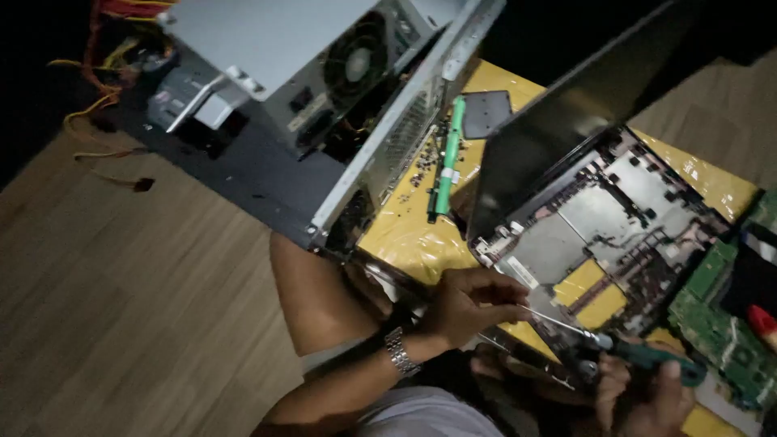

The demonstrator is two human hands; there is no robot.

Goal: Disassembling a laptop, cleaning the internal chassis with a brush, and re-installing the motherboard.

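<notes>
Head view: screwdriver [615,344], green-handled, lying slantwise over the near edge of the laptop base [599,218]. Right hand [647,396]: grip closed round the handle, bottom right. Left hand [469,303]: fingers pinched on the thin shaft near its tip, wristwatch [399,352] behind. Laptop base: opened, screen raised, on yellow-covered tabletop [405,235]. Green circuit board [716,324]: right. Computer case [324,105]: upper left, fan showing.

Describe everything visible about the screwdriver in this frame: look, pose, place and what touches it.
The screwdriver has a dark teal handle and a thin bright metal shaft. It lies nearly level, slanting slightly down to the right, over the near edge of the opened laptop base. The right hand grips the handle; the left hand pinches the shaft near its tip. The tip itself is hidden by those fingers.
</notes>
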